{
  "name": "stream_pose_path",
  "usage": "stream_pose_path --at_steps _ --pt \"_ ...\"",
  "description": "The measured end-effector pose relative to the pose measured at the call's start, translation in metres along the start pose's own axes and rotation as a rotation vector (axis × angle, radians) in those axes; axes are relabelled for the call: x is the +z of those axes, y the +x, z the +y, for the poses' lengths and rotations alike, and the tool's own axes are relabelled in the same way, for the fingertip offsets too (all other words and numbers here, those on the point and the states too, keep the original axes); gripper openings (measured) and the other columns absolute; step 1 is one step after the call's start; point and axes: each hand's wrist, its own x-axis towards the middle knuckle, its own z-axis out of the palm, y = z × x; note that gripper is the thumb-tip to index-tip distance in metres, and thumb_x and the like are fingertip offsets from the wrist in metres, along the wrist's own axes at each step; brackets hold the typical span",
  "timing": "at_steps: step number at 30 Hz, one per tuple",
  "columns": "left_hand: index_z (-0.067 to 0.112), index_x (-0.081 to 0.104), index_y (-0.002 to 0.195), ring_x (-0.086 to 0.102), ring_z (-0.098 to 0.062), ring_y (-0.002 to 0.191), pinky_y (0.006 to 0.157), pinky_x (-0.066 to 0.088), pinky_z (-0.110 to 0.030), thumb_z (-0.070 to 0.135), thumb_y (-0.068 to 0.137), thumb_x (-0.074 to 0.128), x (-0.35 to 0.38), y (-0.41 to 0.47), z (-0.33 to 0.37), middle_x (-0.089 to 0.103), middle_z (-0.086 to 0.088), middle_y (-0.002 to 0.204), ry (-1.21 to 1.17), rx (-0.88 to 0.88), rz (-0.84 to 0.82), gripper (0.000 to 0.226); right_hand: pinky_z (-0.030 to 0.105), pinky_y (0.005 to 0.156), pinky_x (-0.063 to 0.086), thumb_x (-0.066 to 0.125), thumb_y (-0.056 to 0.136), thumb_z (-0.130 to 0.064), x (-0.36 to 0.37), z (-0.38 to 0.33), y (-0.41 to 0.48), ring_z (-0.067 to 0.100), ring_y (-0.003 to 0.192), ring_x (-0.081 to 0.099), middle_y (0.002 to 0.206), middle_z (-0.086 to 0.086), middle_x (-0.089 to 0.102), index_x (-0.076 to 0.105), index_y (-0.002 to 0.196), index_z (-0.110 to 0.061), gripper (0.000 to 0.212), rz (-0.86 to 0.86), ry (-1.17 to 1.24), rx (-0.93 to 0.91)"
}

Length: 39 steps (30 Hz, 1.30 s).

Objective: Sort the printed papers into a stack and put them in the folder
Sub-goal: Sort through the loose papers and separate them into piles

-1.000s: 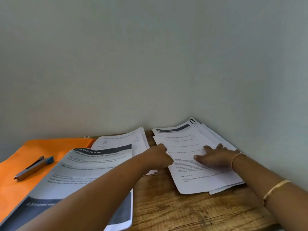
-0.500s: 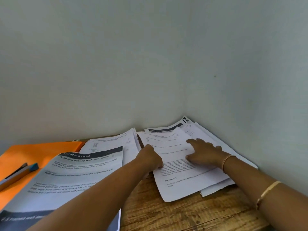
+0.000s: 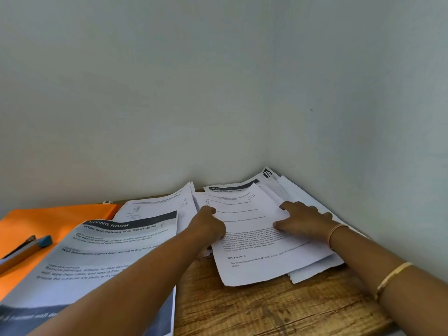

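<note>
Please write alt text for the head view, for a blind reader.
The left hand grips the top sheet of a loose paper pile on a wooden table, while the right hand rests on it. An orange folder with a pen lies at left.

Walls (image 3: 269, 117) box paper pile (image 3: 266, 258) behind and on my right, no passing there; bare table (image 3: 242, 309) near me open; on my left pen (image 3: 24, 251) lies on orange folder (image 3: 48, 219); big printed sheet (image 3: 109, 258) overlaps folder's edge.
</note>
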Motion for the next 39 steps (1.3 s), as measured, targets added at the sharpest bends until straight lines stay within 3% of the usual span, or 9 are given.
stream_pose_path --at_steps 4,8,12,17,22,29,34,36,39 --pt "0.018 0.033 0.141 0.050 -0.026 0.105 0.084 0.051 -0.033 -0.005 0.088 0.054 -0.001 0.000 -0.001 0.045 -0.007 0.117 0.004 0.013 -0.001 0.062 0.051 0.112 0.013 0.052 0.088 -0.048 0.003 -0.008 -0.005 0.026 0.136 0.034 0.148 -0.004 0.037 0.027 0.144 -0.034 0.063 -0.017 0.016 -0.053" --pt "0.021 0.031 0.141 0.046 -0.020 0.095 0.073 0.047 -0.028 0.000 0.091 0.053 -0.003 -0.004 -0.002 0.043 -0.003 0.110 0.087 0.071 0.034 0.059 0.045 0.111 0.026 0.053 0.089 -0.049 0.006 -0.015 -0.008 0.027 0.133 0.038 0.148 0.001 0.035 0.026 0.145 -0.029 0.065 -0.020 0.024 -0.101" --pt "0.025 0.023 0.145 0.054 -0.021 0.109 0.084 0.048 -0.027 0.008 0.092 0.051 -0.003 -0.013 -0.006 0.051 -0.003 0.132 0.359 0.294 0.142 0.062 0.045 0.111 0.028 0.053 0.089 -0.049 0.008 -0.013 -0.006 0.028 0.134 0.037 0.150 0.004 0.031 0.024 0.147 -0.028 0.068 -0.039 0.054 -0.102" --pt "0.031 0.007 0.149 0.058 -0.020 0.102 0.083 0.049 -0.029 0.006 0.091 0.049 0.009 -0.023 -0.009 0.056 -0.005 0.123 0.711 0.488 0.150 0.076 0.046 0.113 0.026 0.050 0.092 -0.046 0.011 -0.012 -0.005 0.029 0.137 0.033 0.153 0.007 0.026 0.019 0.149 -0.023 0.069 -0.073 0.094 -0.114" --pt "0.034 0.004 0.150 0.048 -0.028 0.125 0.098 0.043 -0.035 -0.003 0.090 0.047 0.017 -0.031 -0.010 0.032 -0.005 0.152 0.903 0.698 0.063 0.082 0.049 0.110 0.029 0.053 0.086 -0.048 0.012 -0.009 -0.005 0.027 0.131 0.041 0.146 0.005 0.039 0.028 0.144 -0.023 0.067 -0.065 0.138 -0.124" --pt "0.035 0.001 0.150 0.050 -0.028 0.114 0.094 0.044 -0.037 -0.008 0.086 0.045 0.017 -0.030 -0.016 0.028 -0.002 0.153 1.053 0.906 0.002 0.088 0.056 0.108 0.029 0.047 0.082 -0.044 0.016 -0.006 0.000 0.024 0.126 0.044 0.139 -0.005 0.049 0.044 0.134 -0.038 0.052 -0.041 0.188 -0.182" --pt "0.041 0.001 0.148 0.056 -0.021 0.114 0.083 0.044 -0.020 -0.007 0.089 0.045 0.014 -0.029 -0.015 0.038 -0.002 0.148 0.544 0.717 0.115 0.088 0.048 0.115 0.020 0.050 0.091 -0.048 0.013 -0.008 -0.007 0.027 0.137 0.033 0.150 0.004 0.032 0.025 0.146 -0.022 0.066 -0.052 0.137 -0.095" --pt "0.029 0.017 0.147 0.058 -0.016 0.100 0.073 0.043 -0.016 0.002 0.092 0.050 0.009 -0.024 -0.009 0.051 -0.002 0.134 0.221 0.467 0.125 0.070 0.046 0.117 0.017 0.051 0.092 -0.047 0.012 -0.007 -0.007 0.027 0.140 0.028 0.154 0.005 0.025 0.018 0.149 -0.020 0.071 -0.047 0.157 -0.089" --pt "0.018 0.048 0.119 0.054 -0.011 0.079 0.058 0.044 -0.017 0.005 0.092 0.055 -0.002 -0.018 -0.002 0.060 -0.001 0.112 -0.113 0.209 0.081 0.031 0.047 0.116 0.019 0.055 0.090 -0.044 0.011 -0.007 -0.007 0.028 0.138 0.031 0.152 0.006 0.026 0.018 0.149 -0.022 0.073 -0.020 0.244 -0.107"
